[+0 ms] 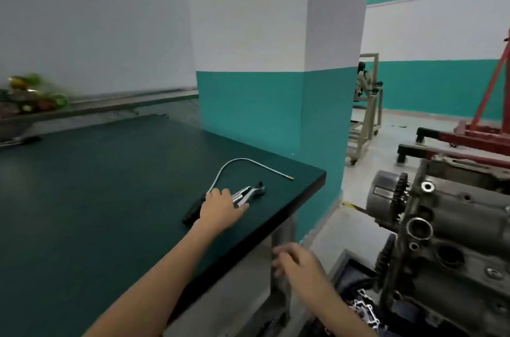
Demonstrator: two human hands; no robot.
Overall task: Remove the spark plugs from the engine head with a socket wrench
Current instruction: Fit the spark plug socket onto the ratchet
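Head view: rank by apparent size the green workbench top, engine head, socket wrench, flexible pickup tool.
1. green workbench top
2. engine head, partly cropped
3 and 4. socket wrench and flexible pickup tool: look alike in size, and the left hand covers part of the wrench, so unranked.

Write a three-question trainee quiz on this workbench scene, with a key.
1. True or false: the left hand rests on the socket wrench on the green table.
2. Which hand holds nothing? A left, B right.
3. Fill in: the engine head stands to the ____ of the table.

Key: 1 true. 2 B, the right hand hangs free below the table edge. 3 right.
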